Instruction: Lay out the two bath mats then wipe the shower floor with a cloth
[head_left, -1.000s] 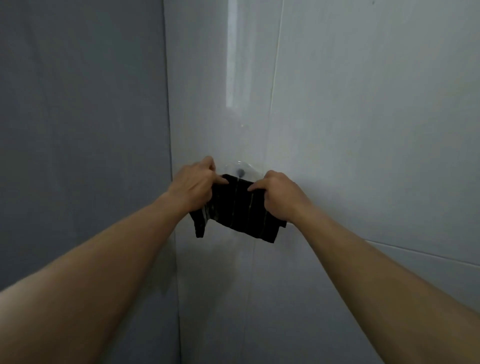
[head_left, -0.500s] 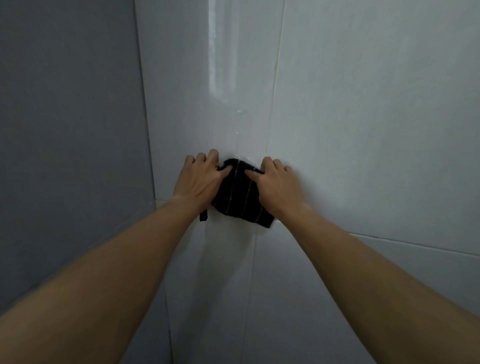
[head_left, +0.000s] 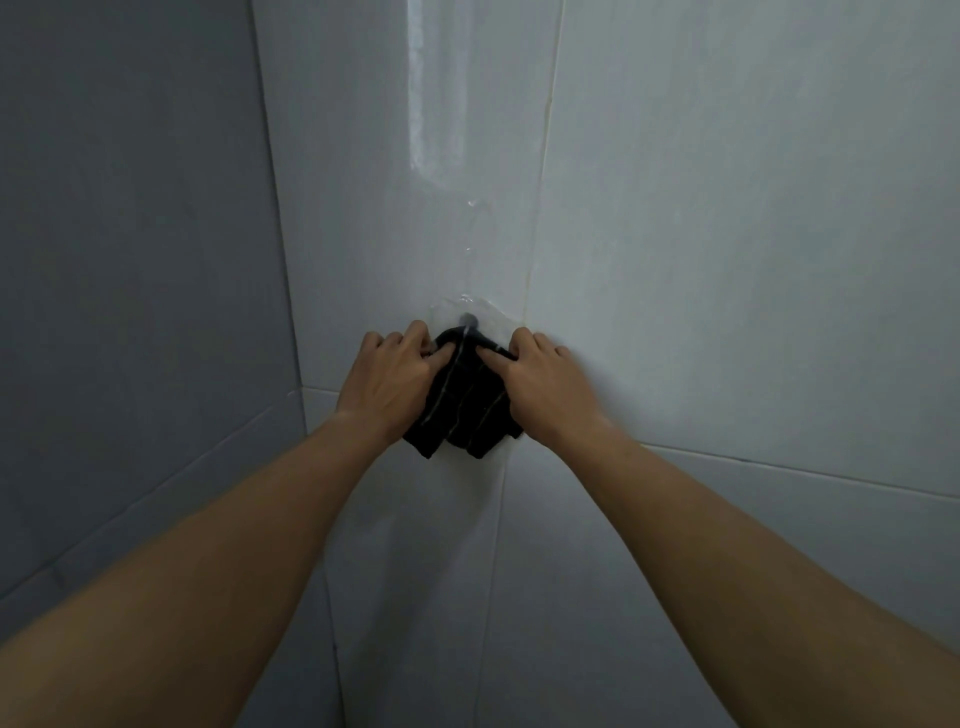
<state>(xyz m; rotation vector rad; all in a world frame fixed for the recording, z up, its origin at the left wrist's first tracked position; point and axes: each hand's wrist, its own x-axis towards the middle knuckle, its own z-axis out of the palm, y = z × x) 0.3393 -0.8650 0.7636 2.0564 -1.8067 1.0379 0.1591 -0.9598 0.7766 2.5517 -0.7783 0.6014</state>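
Note:
A small black cloth with thin pale stripes hangs against the white tiled wall, its top edge at a clear adhesive hook. My left hand pinches the cloth's upper left edge between thumb and fingers. My right hand pinches its upper right edge the same way. Both arms reach straight out toward the wall. No bath mat and no shower floor is in view.
A grey wall meets the white tiled wall at a corner on the left. Tile joints run vertically beside the hook and horizontally below my hands. A wet streak runs down the tile above the hook.
The cloth has been gathered narrower and raised so its top now sits on the hook. My hands have come closer together. The view has shifted so the corner lies further left.

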